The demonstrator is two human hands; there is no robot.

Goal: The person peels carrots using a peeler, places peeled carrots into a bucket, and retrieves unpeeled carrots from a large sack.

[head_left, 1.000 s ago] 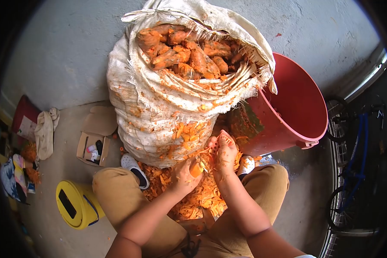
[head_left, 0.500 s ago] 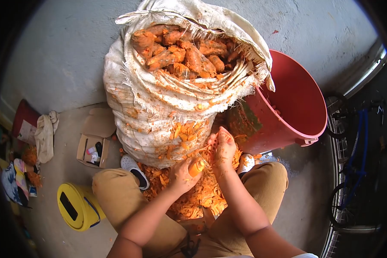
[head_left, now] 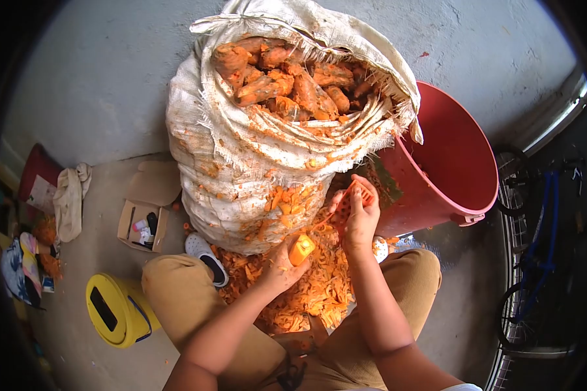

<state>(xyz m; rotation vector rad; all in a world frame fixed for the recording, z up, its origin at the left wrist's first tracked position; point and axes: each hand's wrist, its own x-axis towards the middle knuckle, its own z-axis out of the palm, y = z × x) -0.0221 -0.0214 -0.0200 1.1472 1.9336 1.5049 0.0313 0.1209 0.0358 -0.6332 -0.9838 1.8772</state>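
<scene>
My left hand (head_left: 282, 266) is closed around a blunt yellow-orange piece (head_left: 301, 249), whose kind I cannot make out. To its right, my right hand (head_left: 362, 218) is raised, its fingers bent around a red-orange mesh-like thing (head_left: 366, 191). A thin orange strand runs from that mesh toward my left hand. Below both hands lies a heap of orange peelings (head_left: 316, 293) between my legs. Just beyond stands a large white woven sack (head_left: 225, 189), smeared with orange bits. Thick orange root vegetables (head_left: 267, 88) fill its open mouth.
A red bin (head_left: 440, 195) leans against the sack's right side. On the left are an open cardboard box (head_left: 127, 221) with small items and a yellow bucket (head_left: 134, 326) with a dark phone-like slab on its lid. A blue bicycle (head_left: 542, 247) is at the far right.
My right hand has moved right and slightly up, and more of the red-orange mesh shows. My left hand has shifted a little and still grips the yellow-orange piece. The view has shifted slightly.
</scene>
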